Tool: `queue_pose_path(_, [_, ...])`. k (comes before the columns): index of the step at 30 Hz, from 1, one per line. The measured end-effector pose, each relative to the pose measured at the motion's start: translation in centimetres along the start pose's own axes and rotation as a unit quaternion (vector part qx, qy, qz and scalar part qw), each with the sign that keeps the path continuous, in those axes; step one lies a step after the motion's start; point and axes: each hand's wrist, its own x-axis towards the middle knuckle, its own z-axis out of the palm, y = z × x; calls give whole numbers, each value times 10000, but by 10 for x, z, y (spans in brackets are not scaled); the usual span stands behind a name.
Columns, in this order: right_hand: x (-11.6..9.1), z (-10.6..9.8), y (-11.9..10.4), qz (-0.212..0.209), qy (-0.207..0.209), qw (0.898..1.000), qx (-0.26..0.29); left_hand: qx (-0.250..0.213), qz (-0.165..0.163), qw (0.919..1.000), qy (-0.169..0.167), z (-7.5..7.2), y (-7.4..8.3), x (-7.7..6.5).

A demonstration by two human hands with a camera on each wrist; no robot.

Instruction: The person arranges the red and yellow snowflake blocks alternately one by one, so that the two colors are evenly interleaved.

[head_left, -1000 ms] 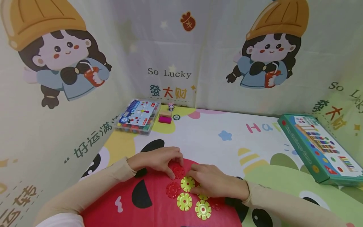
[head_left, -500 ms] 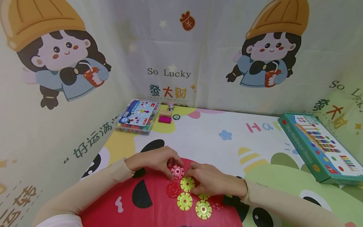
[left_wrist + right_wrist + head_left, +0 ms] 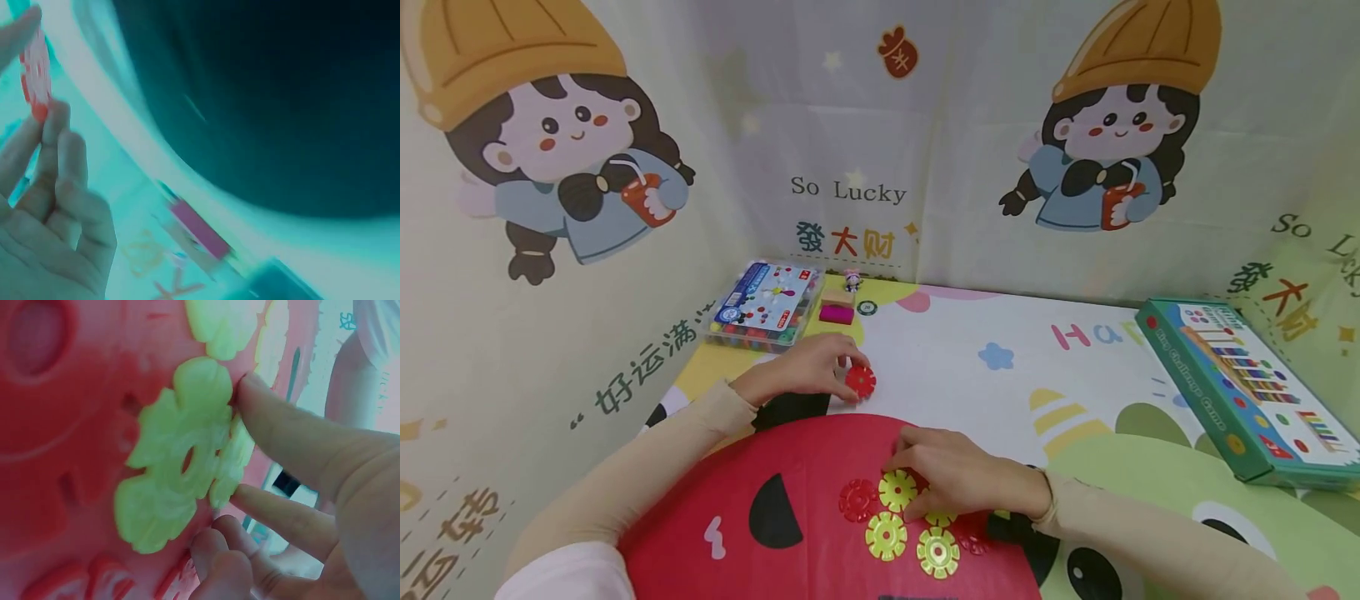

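Note:
My left hand (image 3: 805, 367) pinches a red snowflake disc (image 3: 861, 382) by its edge, beyond the red round part of the printed tablecloth. In the left wrist view the same red disc (image 3: 39, 72) appears edge-on between the thumb and fingertips. My right hand (image 3: 955, 473) is low over a group of yellow snowflake discs (image 3: 887, 535). Its thumb and index finger hold the edge of a yellow disc (image 3: 234, 456) in the right wrist view. Part of the group is hidden beneath this hand. A flat red disc (image 3: 858, 500) lies left of the yellow ones.
A clear case (image 3: 760, 307) of colored parts stands at the back left. Beside it are a magenta block (image 3: 837, 316), a wooden block (image 3: 838, 298), a small figurine (image 3: 852, 282) and a round chip (image 3: 867, 308). A green game box (image 3: 1247, 392) lies at the right.
My left hand has lifted the red disc from beside the yellow discs and carried it away from me, past the red part of the cloth. The right hand stays nearly in place.

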Motion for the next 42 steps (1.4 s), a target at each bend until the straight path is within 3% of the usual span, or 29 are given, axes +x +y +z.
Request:
queue_pose_path(3, [1,0,0,-44,61,10000,24,273,-451,9983,238,-4,-20,15])
queue_pose_path(8, [5,0,2,-57,30,9999,114,249,-746,9969,81,-4,-37,27])
queue_pose_path(12, [7,-2,2,34,-53,9999,144,-110,-874,9960,-111,-3,-36,30])
queue_pose_path(18, [3,-3,-2,-44,-78,9997,209,-250,-1219,9920,-198,-3,-31,31])
queue_pose_path(31, [2,-9,13,-709,269,9962,419,-444,-1276,9906,-196,-3,-28,35])
queue_pose_path(35, [19,-27,42,-380,751,9951,515,-475,-1275,9906,-147,-1,-27,36])
queue_pose_path(39, [55,-46,77,243,1268,9910,340,-374,-1277,9910,-130,-2,-28,34])
queue_pose_path(42, [84,-54,96,626,1311,9889,317,-346,-1309,9907,-128,-3,-28,33])
